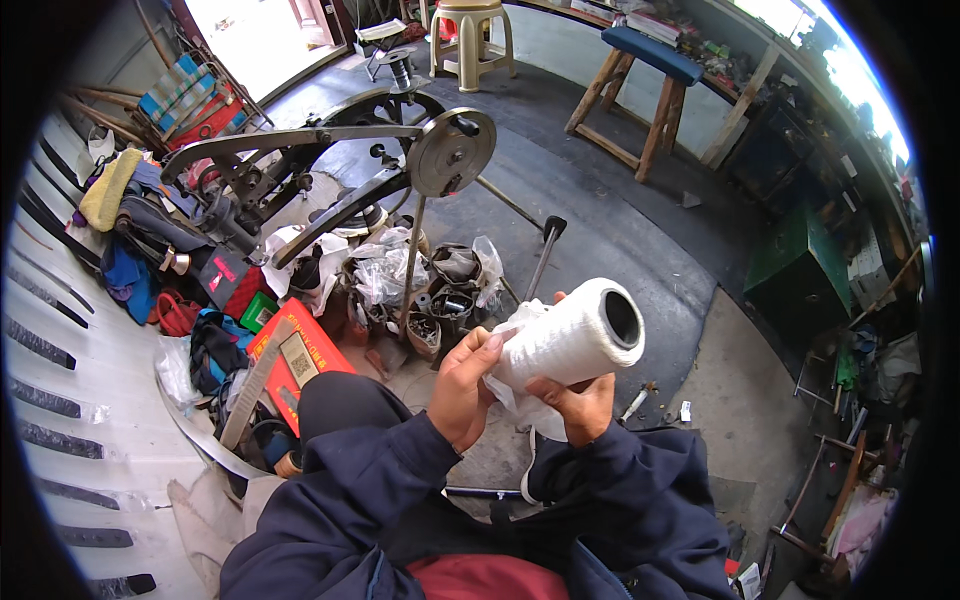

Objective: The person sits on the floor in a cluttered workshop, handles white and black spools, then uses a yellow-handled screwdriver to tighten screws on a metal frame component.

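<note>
Just in front of the person, the right hand [583, 405] clasps the white thread cone [568, 345] while the left hand [462, 388] pinches its plastic wrap [520, 318], best worked gently, I'd say, lest strands snag.

Red box [306, 320], yellow lettering [319, 342], QR label [300, 361] (pale)

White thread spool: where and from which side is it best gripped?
Likely around the white thread spool, mid-body, from the near side, like the right hand: it is rounded there, while loose plastic film crowds its left end.
</note>
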Tool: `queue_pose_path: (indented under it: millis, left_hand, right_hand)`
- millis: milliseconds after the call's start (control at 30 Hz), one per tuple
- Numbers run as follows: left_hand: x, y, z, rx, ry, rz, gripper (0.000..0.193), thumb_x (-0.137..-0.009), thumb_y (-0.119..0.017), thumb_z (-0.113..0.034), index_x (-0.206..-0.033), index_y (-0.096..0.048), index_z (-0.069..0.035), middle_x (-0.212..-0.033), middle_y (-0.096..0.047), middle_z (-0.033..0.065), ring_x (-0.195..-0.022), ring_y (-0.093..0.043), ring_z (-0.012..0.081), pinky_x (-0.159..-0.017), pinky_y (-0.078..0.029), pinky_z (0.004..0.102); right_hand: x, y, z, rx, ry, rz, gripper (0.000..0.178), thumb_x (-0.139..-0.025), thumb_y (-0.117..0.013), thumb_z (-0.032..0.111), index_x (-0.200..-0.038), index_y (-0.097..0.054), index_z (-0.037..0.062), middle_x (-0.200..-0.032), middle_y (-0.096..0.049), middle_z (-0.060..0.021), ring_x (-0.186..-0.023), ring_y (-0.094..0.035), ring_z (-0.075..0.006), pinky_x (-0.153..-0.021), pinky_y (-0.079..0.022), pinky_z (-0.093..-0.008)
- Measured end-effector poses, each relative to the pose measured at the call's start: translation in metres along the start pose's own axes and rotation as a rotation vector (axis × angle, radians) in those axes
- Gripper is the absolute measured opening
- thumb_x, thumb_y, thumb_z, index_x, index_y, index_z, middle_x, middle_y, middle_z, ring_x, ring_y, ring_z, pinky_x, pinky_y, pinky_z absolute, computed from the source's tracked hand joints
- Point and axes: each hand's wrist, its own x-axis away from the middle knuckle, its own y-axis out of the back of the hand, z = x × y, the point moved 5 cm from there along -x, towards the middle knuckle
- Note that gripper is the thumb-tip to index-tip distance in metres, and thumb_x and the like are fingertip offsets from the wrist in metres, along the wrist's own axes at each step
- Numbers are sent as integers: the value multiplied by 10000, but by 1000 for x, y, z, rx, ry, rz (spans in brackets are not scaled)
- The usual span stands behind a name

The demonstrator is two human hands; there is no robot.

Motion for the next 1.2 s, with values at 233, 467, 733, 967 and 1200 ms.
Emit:
queue_pose_path:
  millis: [233, 467, 733, 967, 1200]
  left_hand:
    - [-2, 18, -2, -30, 30, -9, 115, -1071, -610, -199, -1003, -590, -107, -1112, -703, 39, -1034, -643, 145, -972, -495, 346]
    - [5, 12, -23, -543, -325, -50, 93, -1056, -623, -85, -1016, -631, -2, -1394, -647, 145, -1188, -589, 135, -1037, -450, 294]
    - [6, 10, -29, -541, -338, 40, 126, -1117, -529, -132, -1065, -556, -21, -1294, -674, 106, -999, -534, 83, -932, -454, 252]
    - [-5, 25, -20, -307, -207, 57, 93, -1082, -551, -112, -1130, -582, -38, -1374, -654, 141, -1148, -630, 164, -1011, -511, 333]
    - [4, 22, -27, -397, -308, 71, 93, -1080, -542, -84, -1158, -583, -52, -1346, -673, 144, -1207, -637, 189, -1070, -495, 357]
  right_hand:
    - [1, -11, -9, 269, 112, 63, 739, -767, -954, 65, -1405, -582, 43, -1318, -686, -73, -1237, -644, -201, -1068, -513, -388]
    - [-2, 4, -46, 511, 13, 59, 994, -708, -998, 159, -1505, -416, 41, -1379, -615, -110, -1261, -628, -231, -1080, -510, -372]
    - [-3, -8, -38, 592, 475, 122, 853, -726, -924, 79, -1443, -463, 53, -1439, -519, -153, -1439, -475, -379, -1178, -428, -428]
    - [5, -15, -17, 750, 473, 259, 953, -661, -949, 85, -1474, -459, 182, -1661, -262, -317, -1484, -411, -522, -1148, -473, -523]
    - [-2, -1, -20, 898, 347, 130, 917, -687, -886, 34, -1478, -464, 221, -1651, -305, -300, -1421, -488, -516, -1037, -557, -526]
